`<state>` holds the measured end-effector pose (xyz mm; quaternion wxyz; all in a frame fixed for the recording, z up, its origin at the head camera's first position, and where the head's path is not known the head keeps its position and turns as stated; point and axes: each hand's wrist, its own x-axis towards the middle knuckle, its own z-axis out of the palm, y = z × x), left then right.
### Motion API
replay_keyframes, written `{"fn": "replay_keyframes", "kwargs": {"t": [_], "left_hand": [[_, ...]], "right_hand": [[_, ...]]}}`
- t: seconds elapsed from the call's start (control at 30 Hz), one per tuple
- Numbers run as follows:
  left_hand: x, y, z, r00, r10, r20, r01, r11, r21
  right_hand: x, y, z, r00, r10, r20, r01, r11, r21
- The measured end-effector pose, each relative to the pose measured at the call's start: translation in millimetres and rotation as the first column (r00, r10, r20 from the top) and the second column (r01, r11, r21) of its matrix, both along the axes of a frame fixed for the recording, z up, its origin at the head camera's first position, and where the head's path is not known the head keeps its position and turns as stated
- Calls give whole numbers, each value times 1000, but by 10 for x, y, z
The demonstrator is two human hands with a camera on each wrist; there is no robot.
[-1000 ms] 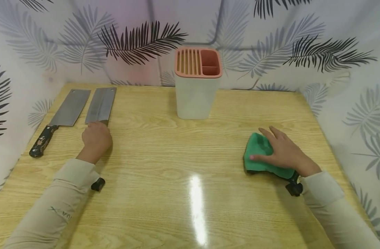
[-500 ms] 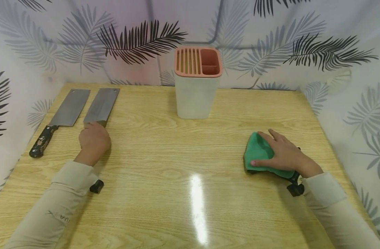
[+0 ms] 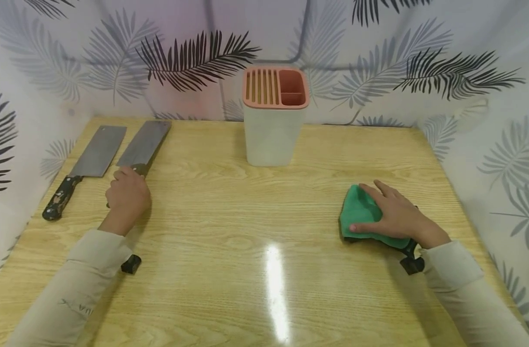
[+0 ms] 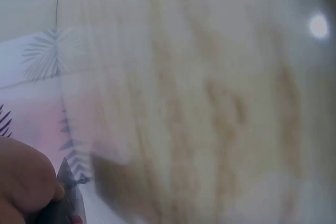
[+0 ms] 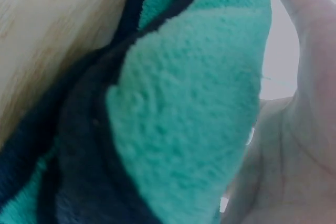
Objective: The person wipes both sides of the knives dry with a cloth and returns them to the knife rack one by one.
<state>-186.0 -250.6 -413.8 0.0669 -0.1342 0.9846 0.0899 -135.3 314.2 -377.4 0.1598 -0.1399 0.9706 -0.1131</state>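
Note:
My left hand (image 3: pixel 128 193) grips the handle of the right-hand cleaver (image 3: pixel 144 143), whose broad blade points away toward the back edge and looks tilted. Beside it, to the left, another cleaver (image 3: pixel 99 151) lies flat, its dark handle toward me. On the right, my right hand (image 3: pixel 394 213) rests with spread, relaxed fingers on a folded green cloth (image 3: pixel 360 212). In the right wrist view the cloth (image 5: pixel 189 98) shows a dark edging, with the hand (image 5: pixel 310 103) beside it. The left wrist view catches only part of the left hand (image 4: pixel 26 182) and a bit of the cleaver (image 4: pixel 77 198).
A white knife holder (image 3: pixel 273 137) with a pink slotted top stands at the back middle of the wooden table (image 3: pixel 212 231). Behind the table hangs a leaf-patterned curtain (image 3: pixel 195 101), which also runs along both sides.
The left hand has shifted slightly left and toward me; its cleaver has turned, the far end of the blade swinging right. The right hand has barely moved on the cloth.

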Motion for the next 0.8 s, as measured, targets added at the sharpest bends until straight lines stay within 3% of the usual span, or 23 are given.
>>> {"fn": "replay_keyframes", "kwargs": {"t": [0.17,0.3,0.5,0.63,0.8], "left_hand": [[45,19,87,995,17,-94,-15,1000,17],[91,59,242,982,12,-190,-7,1000,29],[160,140,496,958,-37,-283,65,994,92],[169,185,596,955,-48,-293,104,978,179],[210,250,701,960,-33,-279,113,955,276]], "right_hand": [[27,8,59,999,36,28,-36,999,-12],[86,-19,109,993,67,100,-63,997,-44],[115,-23,144,994,73,87,-73,997,-5],[104,28,134,996,45,82,-49,998,46],[105,53,124,997,40,73,-46,996,76]]}}
